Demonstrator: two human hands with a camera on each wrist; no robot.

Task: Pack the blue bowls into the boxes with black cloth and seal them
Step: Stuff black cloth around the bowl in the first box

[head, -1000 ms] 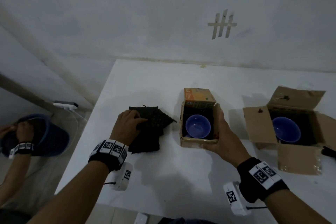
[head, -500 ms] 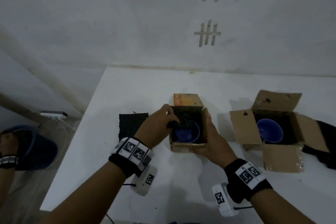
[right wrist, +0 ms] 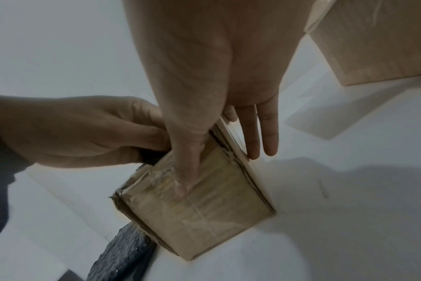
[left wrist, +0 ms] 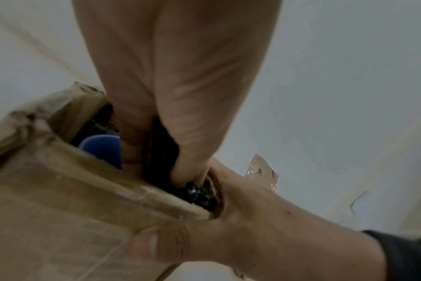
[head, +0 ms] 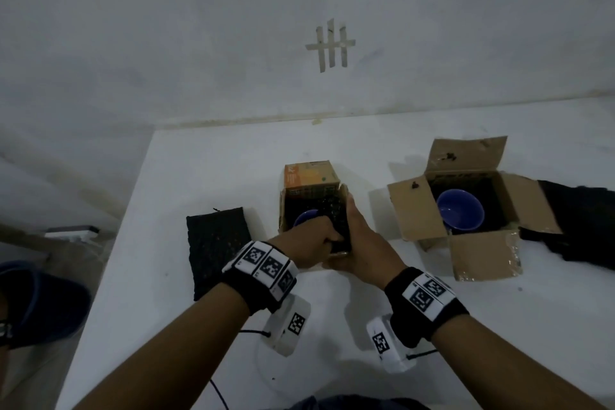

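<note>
White table (head: pixel 206 156) – small box (head: pixel 311 176): blue bowl (head: pixel 304 218), left fingers (left wrist: pixel 180 176) pinching black cloth (head: pixel 336 213); right hand (head: pixel 361 243) clasps box.

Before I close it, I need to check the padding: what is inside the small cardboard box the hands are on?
A blue bowl and black mesh cloth line the small cardboard box. The left hand covers the rest.

In the head view, your left hand (head: pixel 311 241) covers most of the bowl (head: pixel 304 217) in the small box (head: pixel 312 191). Its fingertips are hidden in the black cloth (left wrist: pixel 199 192). At the right edge, a dark cloth (head: pixel 579 223) is cut off. The left wrist view is blurred.
</note>
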